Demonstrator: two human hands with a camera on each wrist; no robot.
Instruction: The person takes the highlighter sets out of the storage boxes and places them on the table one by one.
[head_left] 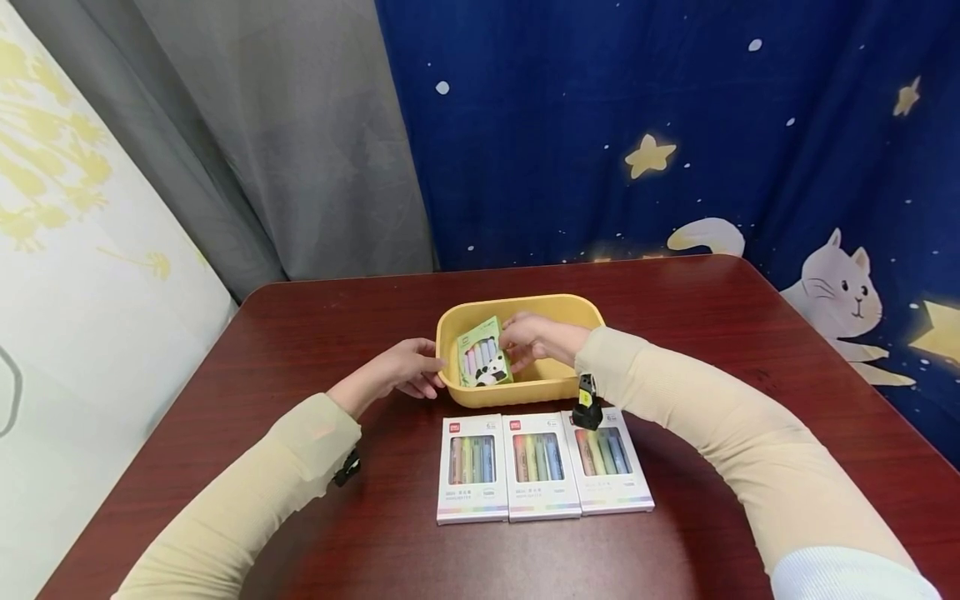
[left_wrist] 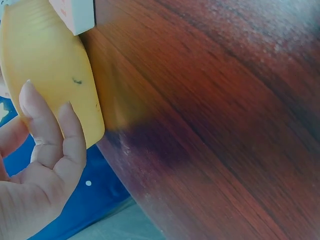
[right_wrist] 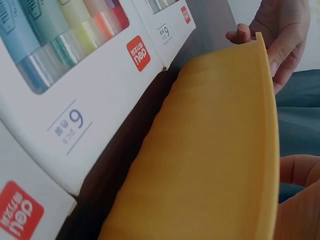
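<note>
A yellow plastic basket [head_left: 525, 392] stands on the table. My left hand [head_left: 412, 367] holds its left end, the thumb at the rim and the other fingers against the outer wall, as the left wrist view also shows. Inside the basket, at its left, a green box of pens [head_left: 483, 354] with a panda picture leans at a tilt. My right hand [head_left: 536, 337] reaches into the basket and grips this box by its right edge. In the right wrist view the basket wall [right_wrist: 200, 140] hides most of the right hand.
Three white boxes of highlighters [head_left: 542, 467] lie side by side in front of the basket, windows facing up. The dark red table [head_left: 337, 317] ends at a grey curtain [head_left: 300, 167] and a blue starry curtain [head_left: 562, 150].
</note>
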